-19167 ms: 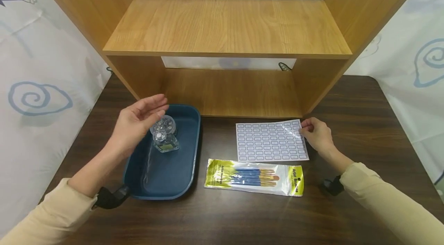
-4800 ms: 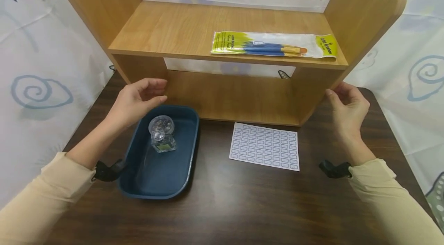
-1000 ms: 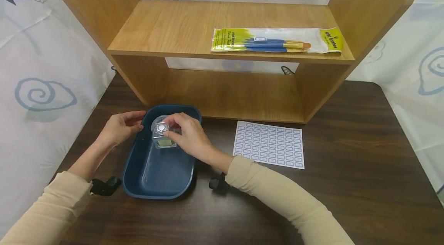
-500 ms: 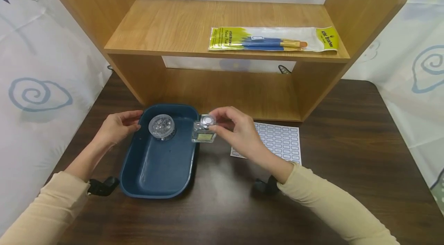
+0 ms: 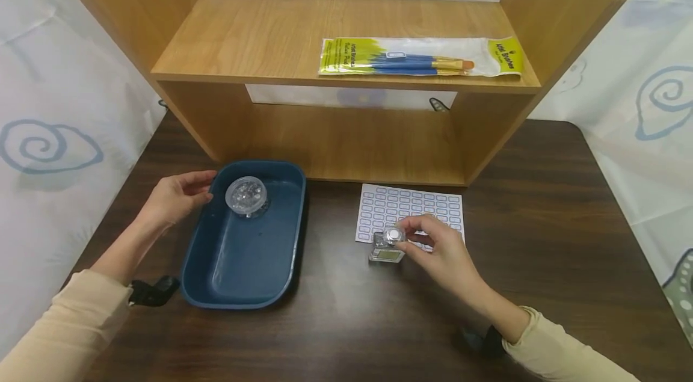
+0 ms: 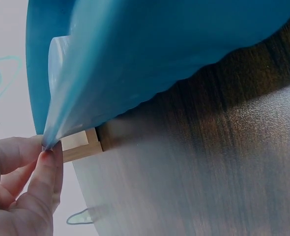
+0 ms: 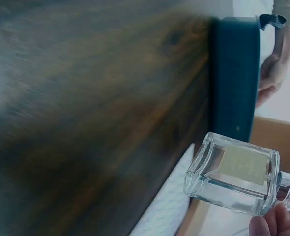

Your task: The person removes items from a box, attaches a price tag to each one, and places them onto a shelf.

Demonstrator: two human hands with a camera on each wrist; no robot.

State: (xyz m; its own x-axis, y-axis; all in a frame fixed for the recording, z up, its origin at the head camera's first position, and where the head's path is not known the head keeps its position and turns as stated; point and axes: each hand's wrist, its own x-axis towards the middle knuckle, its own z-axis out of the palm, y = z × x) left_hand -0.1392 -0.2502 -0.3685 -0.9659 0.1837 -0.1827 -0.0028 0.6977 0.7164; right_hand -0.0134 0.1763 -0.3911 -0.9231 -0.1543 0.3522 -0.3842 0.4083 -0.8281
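Observation:
My right hand (image 5: 441, 252) pinches the clear cap of a small square glass bottle (image 5: 387, 249), held over the front edge of the label sheet (image 5: 379, 204). In the right wrist view the bottle (image 7: 236, 174) shows a pale label, and fingertips (image 7: 282, 219) grip its cap end. At the left, my left hand (image 5: 175, 198) pinches the rim of the blue tray (image 5: 249, 268). The left wrist view shows thumb and fingers of this hand (image 6: 24, 184) on the tray's edge. Inside the tray lies a round clear container (image 5: 246, 195).
A wooden shelf unit (image 5: 260, 39) stands at the back of the dark table (image 5: 335, 334). On its upper board, toward the right, lies a packet of brushes (image 5: 422, 57) with a small label on it. A patterned white cloth (image 5: 49, 87) hangs behind.
The right hand has lifted the bottle out of the tray and carried it right to the label sheet. My left hand stays at the tray's rim.

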